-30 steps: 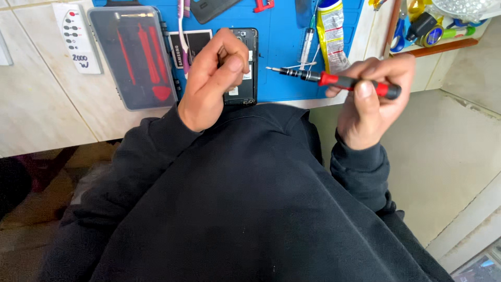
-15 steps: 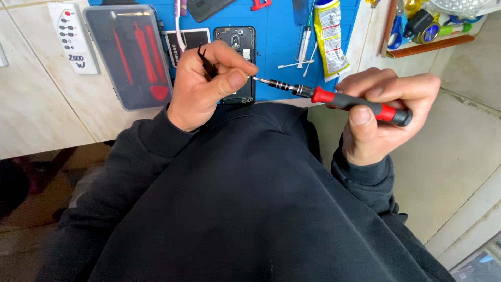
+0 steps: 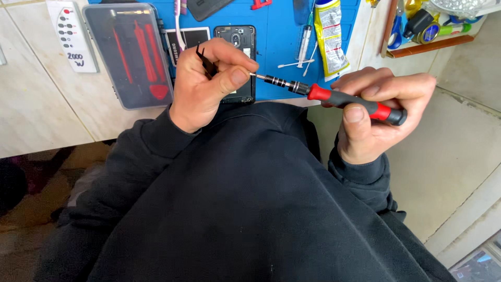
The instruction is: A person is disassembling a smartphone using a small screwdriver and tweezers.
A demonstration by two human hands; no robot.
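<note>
A blue work mat (image 3: 276, 47) covers the far part of the tiled counter (image 3: 47, 99), and on it lie a clear plastic tool case (image 3: 128, 55) with red tools inside, an opened black phone (image 3: 237, 52) with its back off, a yellow-ended tube (image 3: 330, 36) and a cotton swab (image 3: 293, 65). Nearer, the right hand (image 3: 378, 115) is wrapped around the red and black handle of a small screwdriver (image 3: 334, 97), fingers curled over the top and the thumb pressed against the underside, the shaft pointing left, held in the air over the counter's edge just this side of the phone. The left hand (image 3: 206, 86) meets it: thumb and forefinger are pinched together on the very tip of the bit, while a pair of black tweezers (image 3: 207, 62) is tucked under the other curled fingers, its points sticking up. Whether something tiny sits between the pinching fingertips cannot be told. To do this well, it seems wise to keep the handle steady, work the tip with the lightest pinch, and stay above the mat so anything dropped lands on it.
</note>
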